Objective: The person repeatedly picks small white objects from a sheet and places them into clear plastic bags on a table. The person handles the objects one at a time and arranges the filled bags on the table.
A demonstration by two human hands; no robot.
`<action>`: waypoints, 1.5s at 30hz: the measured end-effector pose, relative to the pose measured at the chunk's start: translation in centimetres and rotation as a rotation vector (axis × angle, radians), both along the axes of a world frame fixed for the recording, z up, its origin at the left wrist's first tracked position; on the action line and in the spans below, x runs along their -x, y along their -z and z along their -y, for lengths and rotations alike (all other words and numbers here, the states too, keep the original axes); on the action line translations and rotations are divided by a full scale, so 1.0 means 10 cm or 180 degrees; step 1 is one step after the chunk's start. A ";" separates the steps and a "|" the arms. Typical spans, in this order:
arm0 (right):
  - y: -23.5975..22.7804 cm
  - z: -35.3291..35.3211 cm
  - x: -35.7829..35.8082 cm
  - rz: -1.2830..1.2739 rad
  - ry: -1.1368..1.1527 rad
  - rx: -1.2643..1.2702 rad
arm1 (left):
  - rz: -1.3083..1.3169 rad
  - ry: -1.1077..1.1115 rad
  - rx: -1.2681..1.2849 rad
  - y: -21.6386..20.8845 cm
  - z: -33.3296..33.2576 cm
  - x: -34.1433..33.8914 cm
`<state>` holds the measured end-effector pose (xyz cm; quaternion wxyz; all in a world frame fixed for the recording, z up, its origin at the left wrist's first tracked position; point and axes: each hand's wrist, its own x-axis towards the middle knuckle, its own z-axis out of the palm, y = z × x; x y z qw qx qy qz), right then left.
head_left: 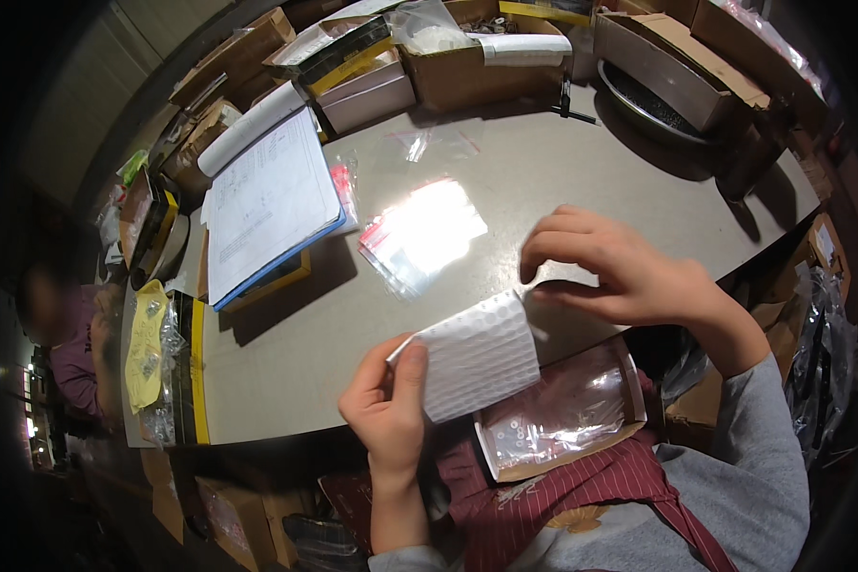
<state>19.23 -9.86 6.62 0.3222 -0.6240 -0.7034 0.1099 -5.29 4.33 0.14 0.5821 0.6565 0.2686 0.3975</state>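
Note:
A white bubble-wrap pouch (pixel 481 357) is held tilted over the table's near edge. My left hand (pixel 388 396) grips its left side, thumb on the front face and fingers behind. My right hand (pixel 615 267) is at the pouch's upper right corner, thumb and forefinger closing on it in a pinch; the exact contact is small and hard to see. Just below the pouch, a shallow open carton (pixel 629 405) lined with clear plastic holds small pale pieces and sits at my lap. Beyond the pouch lies a stack of shiny clear bags (pixel 424 238) with red edges, washed out by glare.
Papers on a blue clipboard (pixel 272 210) rest propped at the left. Cardboard boxes (pixel 481 76) line the table's (pixel 534 162) far side, near a round dark pan (pixel 653 105). A yellow-edged box (pixel 198 372) stands at the left edge. Another person (pixel 76 343) sits beyond it.

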 end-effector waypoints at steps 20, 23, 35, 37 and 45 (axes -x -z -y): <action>0.12 -0.47 0.36 0.1450 -0.0391 -0.0370 | -0.0346 0.0126 -0.1214 0.00 -0.18 -0.21; 0.11 -0.56 0.32 0.1110 -0.0440 -0.0136 | -0.0460 0.0141 -0.1107 0.03 -0.29 -0.20; 0.39 -1.98 -1.44 -0.0068 0.1261 0.1056 | -0.0809 0.0212 -0.0850 -0.04 -0.35 -0.19; 0.43 -2.05 -1.43 0.0391 0.1333 0.1041 | -0.0747 0.0229 -0.0933 -0.01 -0.37 -0.18; 0.12 -1.83 -1.54 0.1115 0.1417 0.1370 | -0.0800 0.0286 -0.0965 -0.01 -0.36 -0.14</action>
